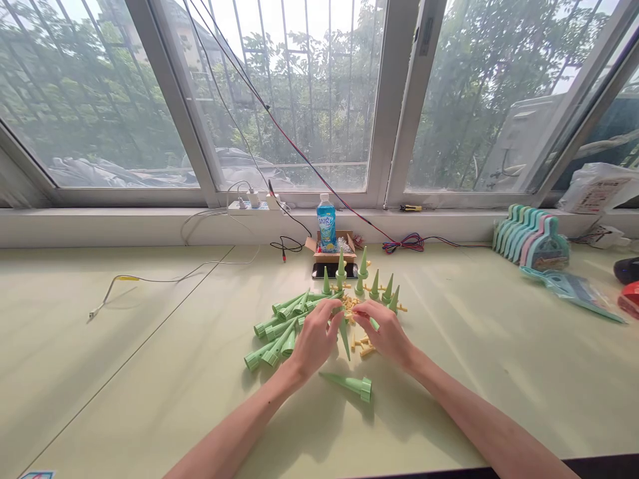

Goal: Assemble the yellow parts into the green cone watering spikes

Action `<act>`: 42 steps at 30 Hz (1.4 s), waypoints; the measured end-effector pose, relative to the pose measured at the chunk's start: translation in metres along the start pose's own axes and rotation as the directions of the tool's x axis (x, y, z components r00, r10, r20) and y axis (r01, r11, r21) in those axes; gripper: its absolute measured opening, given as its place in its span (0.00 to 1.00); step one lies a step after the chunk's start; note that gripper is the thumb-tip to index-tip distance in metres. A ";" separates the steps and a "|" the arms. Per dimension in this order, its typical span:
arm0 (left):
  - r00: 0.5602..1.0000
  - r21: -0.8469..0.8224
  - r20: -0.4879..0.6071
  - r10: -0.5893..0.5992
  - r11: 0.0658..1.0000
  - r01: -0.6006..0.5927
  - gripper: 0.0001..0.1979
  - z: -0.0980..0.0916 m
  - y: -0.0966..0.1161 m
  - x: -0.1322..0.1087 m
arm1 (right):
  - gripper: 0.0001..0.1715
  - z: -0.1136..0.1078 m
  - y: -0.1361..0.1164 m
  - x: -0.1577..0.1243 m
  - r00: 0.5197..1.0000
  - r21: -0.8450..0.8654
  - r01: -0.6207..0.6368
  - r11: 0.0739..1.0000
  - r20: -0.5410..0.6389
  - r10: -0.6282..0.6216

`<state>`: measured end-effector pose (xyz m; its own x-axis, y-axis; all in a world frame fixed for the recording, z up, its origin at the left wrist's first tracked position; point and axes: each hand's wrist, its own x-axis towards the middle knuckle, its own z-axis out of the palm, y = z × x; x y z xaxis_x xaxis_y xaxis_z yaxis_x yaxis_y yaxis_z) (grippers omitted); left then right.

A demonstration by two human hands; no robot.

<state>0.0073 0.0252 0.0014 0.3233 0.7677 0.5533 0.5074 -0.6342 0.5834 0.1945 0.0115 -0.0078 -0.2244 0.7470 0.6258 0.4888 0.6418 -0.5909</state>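
Near the middle of the table, my left hand (319,330) is closed around a green spike (344,338) whose tip points down toward me. Close beside it, my right hand (384,331) has its fingers pinched near the spike's upper end; what they hold is too small to name. Left of my hands lies a pile of green spikes (274,329). Several green cones (374,285) stand upright behind my hands, some with yellow pieces through them. Small yellow pieces (367,347) lie between and beneath my hands. A single green spike (357,387) lies in front, pointing left.
A blue bottle (327,225) and a small cardboard box (347,254) stand behind a phone (319,271). Cables (409,243) run along the sill. Pastel hangers (534,243) and a plastic-wrapped item (574,293) are at the right. A thin cable (164,280) lies left.
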 end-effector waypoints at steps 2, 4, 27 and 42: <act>1.000 -0.017 0.009 0.016 1.000 -0.016 0.08 -0.001 0.002 0.000 | 0.09 0.000 0.000 0.000 1.000 0.005 0.007 1.000 -0.004 -0.007; 0.999 -0.032 0.017 0.032 0.999 -0.032 0.08 -0.002 0.003 0.000 | 0.09 0.000 0.000 -0.001 1.000 0.004 0.011 1.000 -0.008 -0.011; 0.997 0.008 0.018 0.076 0.997 -0.076 0.16 -0.001 0.007 -0.002 | 0.08 -0.001 -0.002 -0.001 0.998 0.002 0.059 0.998 -0.021 -0.059; 0.990 0.002 0.007 0.141 0.990 -0.141 0.16 -0.003 0.006 -0.003 | 0.18 -0.002 -0.004 -0.001 0.999 -0.036 0.046 0.998 -0.026 -0.047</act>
<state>0.0073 0.0190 0.0048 0.3970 0.6713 0.6259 0.4588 -0.7357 0.4982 0.1943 0.0082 -0.0049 -0.2252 0.7114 0.6657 0.5080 0.6688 -0.5429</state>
